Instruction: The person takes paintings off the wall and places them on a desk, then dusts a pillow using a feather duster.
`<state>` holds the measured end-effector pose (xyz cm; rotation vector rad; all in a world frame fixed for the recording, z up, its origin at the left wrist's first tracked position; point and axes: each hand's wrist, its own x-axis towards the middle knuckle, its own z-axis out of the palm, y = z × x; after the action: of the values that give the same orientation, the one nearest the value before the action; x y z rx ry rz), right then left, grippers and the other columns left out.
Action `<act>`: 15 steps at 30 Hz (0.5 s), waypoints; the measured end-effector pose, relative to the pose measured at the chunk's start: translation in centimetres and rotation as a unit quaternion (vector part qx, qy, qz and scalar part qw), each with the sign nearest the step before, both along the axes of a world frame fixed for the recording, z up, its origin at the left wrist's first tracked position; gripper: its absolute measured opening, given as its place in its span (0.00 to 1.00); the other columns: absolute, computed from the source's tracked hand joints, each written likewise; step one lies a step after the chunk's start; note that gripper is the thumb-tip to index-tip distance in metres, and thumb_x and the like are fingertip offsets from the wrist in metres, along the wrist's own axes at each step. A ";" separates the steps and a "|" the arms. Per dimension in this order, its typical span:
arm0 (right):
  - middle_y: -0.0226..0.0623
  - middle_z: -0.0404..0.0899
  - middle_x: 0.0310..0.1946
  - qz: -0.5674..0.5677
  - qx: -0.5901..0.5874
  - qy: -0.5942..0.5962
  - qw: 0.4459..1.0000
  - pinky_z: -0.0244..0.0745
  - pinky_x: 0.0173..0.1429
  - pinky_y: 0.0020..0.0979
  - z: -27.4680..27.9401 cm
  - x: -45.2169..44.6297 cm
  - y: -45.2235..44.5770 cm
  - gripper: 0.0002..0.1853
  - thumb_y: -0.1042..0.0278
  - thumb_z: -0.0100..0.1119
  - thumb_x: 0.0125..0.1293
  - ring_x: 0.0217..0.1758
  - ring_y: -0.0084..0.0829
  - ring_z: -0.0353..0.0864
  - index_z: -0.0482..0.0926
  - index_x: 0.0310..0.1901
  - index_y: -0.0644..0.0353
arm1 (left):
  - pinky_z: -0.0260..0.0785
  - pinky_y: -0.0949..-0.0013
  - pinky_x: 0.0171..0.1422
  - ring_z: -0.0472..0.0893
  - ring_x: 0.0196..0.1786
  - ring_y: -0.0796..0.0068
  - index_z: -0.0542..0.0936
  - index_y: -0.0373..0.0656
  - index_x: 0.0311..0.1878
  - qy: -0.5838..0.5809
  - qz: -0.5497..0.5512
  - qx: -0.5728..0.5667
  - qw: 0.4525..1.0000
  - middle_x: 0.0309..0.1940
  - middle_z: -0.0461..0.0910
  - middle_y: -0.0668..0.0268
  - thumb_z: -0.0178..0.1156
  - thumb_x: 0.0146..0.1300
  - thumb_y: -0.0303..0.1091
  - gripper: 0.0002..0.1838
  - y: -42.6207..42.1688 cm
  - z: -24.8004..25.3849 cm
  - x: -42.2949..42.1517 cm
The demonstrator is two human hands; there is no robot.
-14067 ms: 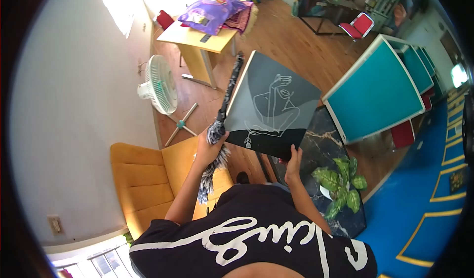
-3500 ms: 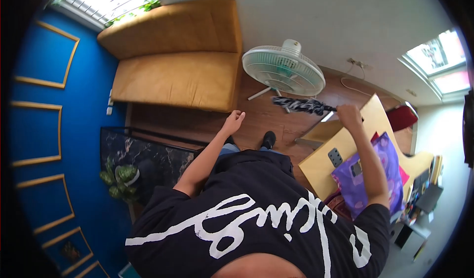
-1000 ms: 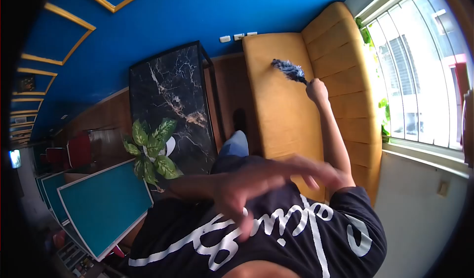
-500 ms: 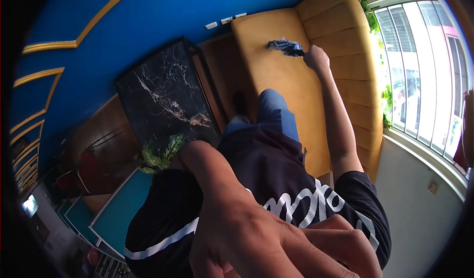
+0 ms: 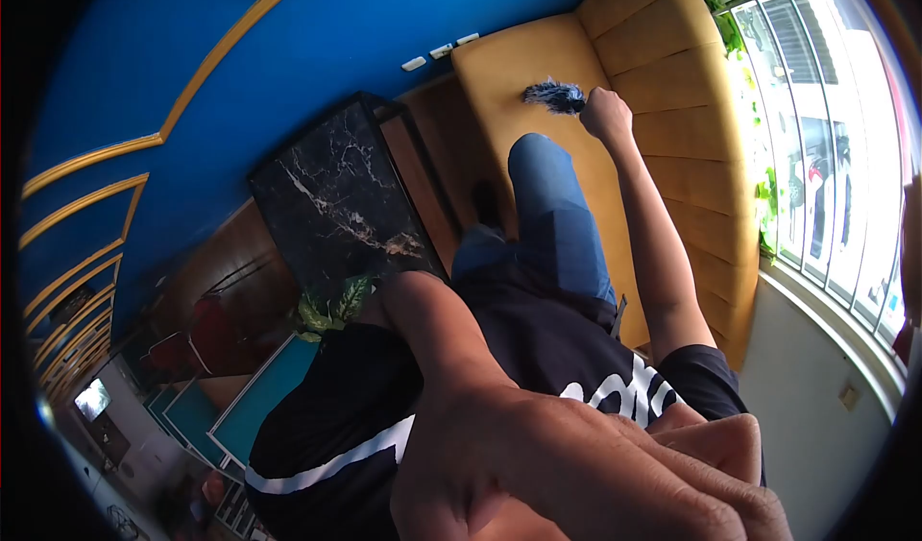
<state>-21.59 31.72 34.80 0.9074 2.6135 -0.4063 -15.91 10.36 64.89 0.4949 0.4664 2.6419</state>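
My right hand (image 5: 607, 115) is closed around the short dark handle of a fluffy blue-grey duster (image 5: 555, 96). That arm reaches out over the tan bench seat (image 5: 499, 59), beside its padded backrest (image 5: 663, 109). Whether the duster's fibres touch the seat I cannot tell. Very close to the camera, my left hand (image 5: 567, 464) is bent in front of my dark shirt with its fingers curled. Its fingertips are hidden, so anything in them cannot be made out.
A black marble-patterned table (image 5: 336, 195) stands left of my legs. A leafy plant (image 5: 331, 306) shows by my left elbow. Bright barred windows (image 5: 816, 157) run along the right side. Wall sockets (image 5: 441, 50) sit on the blue wall beyond the bench.
The view has tilted and shifted slightly. My right hand and the duster sit a little further left in view. My left hand has moved right, its fingers more curled. More of my knee shows.
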 end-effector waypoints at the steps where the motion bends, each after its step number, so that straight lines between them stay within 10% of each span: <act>1: 0.49 0.84 0.35 0.013 -0.009 0.021 1.000 0.80 0.45 0.43 -1.2 0.4 0.6 0.10 0.68 0.55 0.57 0.41 0.47 0.85 0.84 0.36 0.62 | 0.65 0.60 0.48 0.74 0.45 0.65 0.73 0.49 0.49 0.000 0.006 -0.011 1.000 0.52 0.71 0.64 0.72 0.53 0.52 0.26 1.5 0.1 0.6; 11: 0.49 0.84 0.35 0.033 -0.080 0.029 0.996 0.82 0.42 0.44 -2.1 -1.4 2.9 0.08 0.73 0.55 0.54 0.39 0.47 0.86 0.84 0.33 0.62 | 0.62 0.63 0.46 0.72 0.42 0.71 0.74 0.55 0.48 0.048 0.067 -0.046 0.996 0.53 0.69 0.71 0.73 0.52 0.50 0.24 11.0 5.9 -1.5; 15: 0.47 0.85 0.37 0.052 -0.082 0.025 0.995 0.82 0.42 0.43 -0.6 -0.6 4.3 0.08 0.72 0.55 0.57 0.39 0.45 0.86 0.85 0.33 0.60 | 0.66 0.73 0.47 0.75 0.43 0.71 0.76 0.41 0.42 0.165 0.054 -0.312 0.934 0.42 0.74 0.64 0.66 0.61 0.30 0.10 10.7 4.2 -1.1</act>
<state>-22.23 36.02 34.24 0.7124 2.6123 -0.6127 -17.04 21.08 69.10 0.7084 1.4094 2.3183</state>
